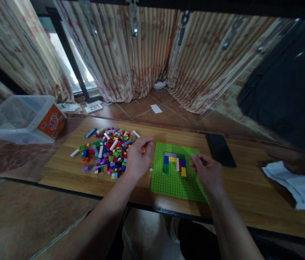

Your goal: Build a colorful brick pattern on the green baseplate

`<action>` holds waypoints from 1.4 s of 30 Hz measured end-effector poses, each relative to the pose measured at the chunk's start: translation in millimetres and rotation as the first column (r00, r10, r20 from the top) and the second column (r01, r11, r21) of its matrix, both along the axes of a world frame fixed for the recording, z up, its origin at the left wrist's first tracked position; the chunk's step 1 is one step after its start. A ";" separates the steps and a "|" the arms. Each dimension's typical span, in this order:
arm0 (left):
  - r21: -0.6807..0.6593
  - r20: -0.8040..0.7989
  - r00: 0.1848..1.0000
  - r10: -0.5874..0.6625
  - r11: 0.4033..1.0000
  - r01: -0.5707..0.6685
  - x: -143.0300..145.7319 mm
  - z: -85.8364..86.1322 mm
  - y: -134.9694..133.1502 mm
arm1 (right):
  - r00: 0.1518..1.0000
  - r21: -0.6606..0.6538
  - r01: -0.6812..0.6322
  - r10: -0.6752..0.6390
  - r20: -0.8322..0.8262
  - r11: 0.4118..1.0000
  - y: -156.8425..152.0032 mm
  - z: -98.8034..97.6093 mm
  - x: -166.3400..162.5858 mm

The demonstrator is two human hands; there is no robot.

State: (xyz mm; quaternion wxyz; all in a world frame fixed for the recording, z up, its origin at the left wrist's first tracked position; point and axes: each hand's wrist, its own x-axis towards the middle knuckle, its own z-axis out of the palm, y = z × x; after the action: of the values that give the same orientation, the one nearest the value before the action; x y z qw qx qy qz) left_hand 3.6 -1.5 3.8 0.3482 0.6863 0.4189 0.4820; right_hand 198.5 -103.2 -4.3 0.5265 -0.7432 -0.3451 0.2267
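My left hand (139, 159) is over the table between the brick pile and the baseplate, fingers curled. A small orange-red toy brick (143, 149) shows between its thumb and fingers. My right hand (206, 171) hovers at the right side of the green baseplate (165, 186), thumb and fingertips pinched together; whatever they hold is too small to make out. On the plate, joined bricks form an angular arch: blue and yellow bricks (172, 159) along the top, a dark green brick (165, 168) at left, white and red bricks (178, 164) inside, and a yellow brick (183, 172) at lower right.
A loose pile of coloured bricks (111, 153) covers the table's left part. Beyond it stands a clear plastic bin (19, 122) with an orange label. A dark phone or tablet (221, 150) lies right of the plate, and crumpled white paper (290, 180) near the right end.
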 end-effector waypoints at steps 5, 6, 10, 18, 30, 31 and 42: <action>-0.087 0.199 0.973 0.113 0.991 -0.097 -13.3 8.8 15.3 | 0.998 0.025 0.015 -0.017 0.056 1.000 4.9 1.4 -10.1; -0.098 0.251 0.956 0.153 0.986 -0.132 -17.7 12.0 19.3 | 0.997 0.025 0.011 -0.013 0.080 1.000 5.6 1.2 -12.3; -0.194 0.425 0.851 0.310 0.949 -0.249 -42.5 22.5 36.7 | 0.984 0.007 -0.062 0.059 0.166 0.998 6.7 0.6 -24.0; -0.440 0.647 0.616 0.449 0.880 -0.179 -82.8 25.0 49.3 | 0.904 -0.033 -0.252 0.247 0.350 0.967 6.3 6.2 -59.2; -0.266 -0.015 0.995 0.094 0.959 -0.094 -71.9 12.0 38.6 | 0.811 -0.077 -0.386 0.378 0.447 0.919 23.0 -1.3 -86.1; -0.225 -0.120 0.991 0.056 0.971 -0.082 -70.0 11.8 35.6 | 0.803 -0.081 -0.394 0.386 0.455 0.916 24.3 -2.5 -88.2; -0.148 -0.074 0.969 0.234 0.959 -0.243 -84.3 6.2 45.0 | 0.717 -0.058 -0.522 0.475 0.510 0.851 39.7 -14.6 -112.8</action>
State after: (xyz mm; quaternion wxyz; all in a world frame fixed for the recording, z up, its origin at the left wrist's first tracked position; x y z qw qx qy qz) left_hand -80.7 43.5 10.0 0.3283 0.6145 0.5448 0.4667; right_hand 85.8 -63.5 -18.9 0.3690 -0.6309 -0.6678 0.1407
